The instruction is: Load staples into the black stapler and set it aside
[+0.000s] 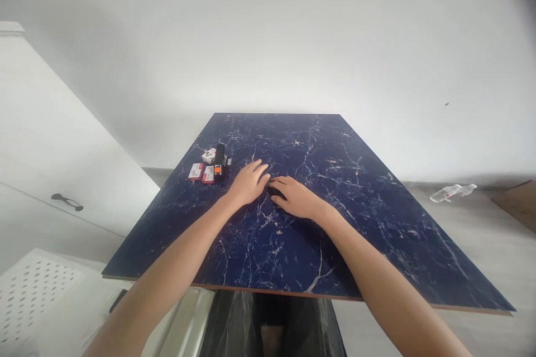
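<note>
A black stapler-like tool (220, 155), long axis running away from the person, lies by 3 small boxes (208, 174) on the desk (318, 142), left of the nearer left hand (248, 183). That grip is loosely spread, seemingly empty; whether the curled right hand (298, 198) covers anything, I cannot tell.

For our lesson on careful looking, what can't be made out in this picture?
Head view:
Print on the red-and-white boxes: too small.
Object or mere shadow under the right hand: that hand covers it.
Full shape of the brown item: cut off by the right edge.
</note>
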Motion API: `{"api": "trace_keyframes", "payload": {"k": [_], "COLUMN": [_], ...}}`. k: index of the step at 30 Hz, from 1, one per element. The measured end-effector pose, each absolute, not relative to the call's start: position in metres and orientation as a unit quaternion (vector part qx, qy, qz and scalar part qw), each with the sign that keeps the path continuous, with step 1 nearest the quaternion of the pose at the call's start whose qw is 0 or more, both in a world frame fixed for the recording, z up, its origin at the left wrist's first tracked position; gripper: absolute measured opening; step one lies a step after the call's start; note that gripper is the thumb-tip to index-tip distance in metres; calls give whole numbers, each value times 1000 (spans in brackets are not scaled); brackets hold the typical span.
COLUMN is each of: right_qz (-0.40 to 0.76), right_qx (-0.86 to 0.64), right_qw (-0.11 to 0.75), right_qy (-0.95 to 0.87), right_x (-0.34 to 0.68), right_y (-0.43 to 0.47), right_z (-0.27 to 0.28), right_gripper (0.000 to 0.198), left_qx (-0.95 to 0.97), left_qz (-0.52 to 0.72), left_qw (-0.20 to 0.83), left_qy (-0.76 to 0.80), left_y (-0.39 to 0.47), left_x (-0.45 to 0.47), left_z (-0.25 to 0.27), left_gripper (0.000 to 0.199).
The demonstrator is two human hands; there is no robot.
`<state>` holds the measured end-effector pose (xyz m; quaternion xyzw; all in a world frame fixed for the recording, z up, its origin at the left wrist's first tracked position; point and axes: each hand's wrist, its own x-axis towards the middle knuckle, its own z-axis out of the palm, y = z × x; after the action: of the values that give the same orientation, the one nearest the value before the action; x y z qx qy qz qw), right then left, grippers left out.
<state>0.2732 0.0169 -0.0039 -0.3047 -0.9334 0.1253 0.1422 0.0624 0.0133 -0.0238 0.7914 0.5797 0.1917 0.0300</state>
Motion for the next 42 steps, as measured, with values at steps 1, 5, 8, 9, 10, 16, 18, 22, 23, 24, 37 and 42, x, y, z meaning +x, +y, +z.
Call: {"api": "trace_keyframes", "payload": {"k": [1, 5, 8, 9, 10, 16, 18, 22, 23, 24, 37, 42], "right_qz": [139, 187, 204, 205, 203, 199, 194, 183, 182, 180, 111, 108], "right_qx": [-305, -332, -347, -348, -350, -343, -338, -351, -352, -350, -364, -364], "right_qw": [133, 121, 121, 119, 117, 106, 102, 90, 90, 91, 99, 102], "right_qy": [-933, -917, -907, -907, -907, -912, -915, -914, -914, -915, -920, -920], "right_x": [275, 281, 283, 283, 283, 282, 284, 290, 290, 291, 279, 279], "right_y": [16, 15, 16, 16, 17, 19, 20, 23, 24, 24, 12, 14], "right_z": [-1, 6, 7, 7, 6, 4, 4, 4, 3, 3, 0, -1], "right_gripper": [43, 70, 83, 84, 85, 85, 81, 77, 76, 75, 55, 54], "left_qx": [808, 821, 829, 832, 833, 827, 843, 837, 797, 732, 698, 739], "left_qz": [184, 139, 108, 99, 91, 86, 97, 225, 286, 362, 263, 230], "left_qw": [51, 120, 125, 121, 118, 104, 107, 94, 61, 12, 150, 145], "left_qy": [558, 540, 535, 533, 532, 545, 519, 490, 528, 577, 649, 617], "left_y": [9, -3, -5, -5, -5, -6, -6, -8, -9, -9, 33, 40], "left_x": [67, 78, 77, 77, 77, 85, 79, 25, 3, -20, -108, -96], "left_z": [-24, -24, -23, -23, -24, -24, -16, 13, 18, 22, -12, -9], "left_gripper": [61, 66, 75, 77, 79, 77, 71, 41, 38, 37, 87, 76]}}
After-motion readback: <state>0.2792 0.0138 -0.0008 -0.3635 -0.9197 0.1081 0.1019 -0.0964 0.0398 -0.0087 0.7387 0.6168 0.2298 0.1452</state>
